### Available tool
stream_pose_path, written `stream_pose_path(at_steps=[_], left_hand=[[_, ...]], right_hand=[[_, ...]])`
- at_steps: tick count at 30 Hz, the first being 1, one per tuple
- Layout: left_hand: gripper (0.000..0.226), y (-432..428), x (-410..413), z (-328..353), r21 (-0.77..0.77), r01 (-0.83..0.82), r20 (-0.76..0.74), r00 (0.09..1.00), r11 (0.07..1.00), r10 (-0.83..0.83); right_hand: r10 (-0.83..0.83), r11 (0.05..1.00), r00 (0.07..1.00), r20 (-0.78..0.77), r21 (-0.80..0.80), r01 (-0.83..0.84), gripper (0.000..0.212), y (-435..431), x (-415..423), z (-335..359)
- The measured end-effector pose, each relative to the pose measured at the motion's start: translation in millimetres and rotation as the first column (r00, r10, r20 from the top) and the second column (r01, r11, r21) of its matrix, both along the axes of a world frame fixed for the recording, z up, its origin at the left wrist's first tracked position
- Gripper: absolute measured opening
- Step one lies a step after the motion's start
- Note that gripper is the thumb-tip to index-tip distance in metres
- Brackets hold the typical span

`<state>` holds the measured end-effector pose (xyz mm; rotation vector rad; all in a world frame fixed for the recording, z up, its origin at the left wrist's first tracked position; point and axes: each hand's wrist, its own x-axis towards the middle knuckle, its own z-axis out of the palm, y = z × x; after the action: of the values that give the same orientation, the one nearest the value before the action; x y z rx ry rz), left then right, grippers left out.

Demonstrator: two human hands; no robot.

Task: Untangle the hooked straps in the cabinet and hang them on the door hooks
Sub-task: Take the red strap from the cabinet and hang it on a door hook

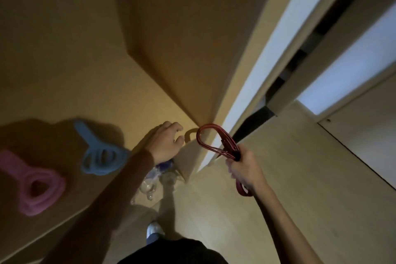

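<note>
By the door (pixel 64 92) edge, red strap (pixel 211 142) looped and bunched, clamped in right hand (pixel 244 170) fingers; left hand (pixel 165 142) loosely curled, empty.

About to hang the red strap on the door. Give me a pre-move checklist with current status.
1. Red strap gripped in right hand: ok.
2. Red strap clear of blue strap and pink strap: ok, well apart.
3. Left hand free to help: ok, holds nothing.
4. Free hook on the door in view: cannot tell, none visible.
5. Red strap's hook ends untangled: cannot tell, blurred and partly hidden in the fist.
</note>
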<state>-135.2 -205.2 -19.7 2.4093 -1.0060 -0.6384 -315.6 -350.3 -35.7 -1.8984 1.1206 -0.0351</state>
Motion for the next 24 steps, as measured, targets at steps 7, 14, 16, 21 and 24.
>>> stream_pose_path(at_steps=[7,14,16,21,24], left_hand=[[0.027,-102,-115,-11,0.049,0.270,-0.037,0.963,0.962,-0.268],[0.041,-205,-240,-23,0.152,0.524,-0.028,0.850,0.838,-0.527],[0.044,-230,-275,-29,0.175,0.585,-0.015,0.806,0.792,-0.592],[0.045,-278,-346,-45,0.238,0.716,-0.034,0.681,0.656,-0.731],[0.047,-306,-364,-60,0.261,0.747,-0.053,0.644,0.612,-0.763]], right_hand=[[-0.338,0.938,0.941,-0.027,-0.089,0.334,0.015,-56,-165,-18],[-0.679,0.734,0.733,-0.032,-0.037,0.678,0.012,-89,-335,-37],[-0.744,0.668,0.667,-0.040,-0.023,0.744,0.018,-93,-379,-48],[-0.860,0.508,0.506,-0.060,-0.003,0.862,0.010,-103,-454,-67],[-0.887,0.457,0.456,-0.074,0.003,0.889,0.006,-128,-476,-73]])
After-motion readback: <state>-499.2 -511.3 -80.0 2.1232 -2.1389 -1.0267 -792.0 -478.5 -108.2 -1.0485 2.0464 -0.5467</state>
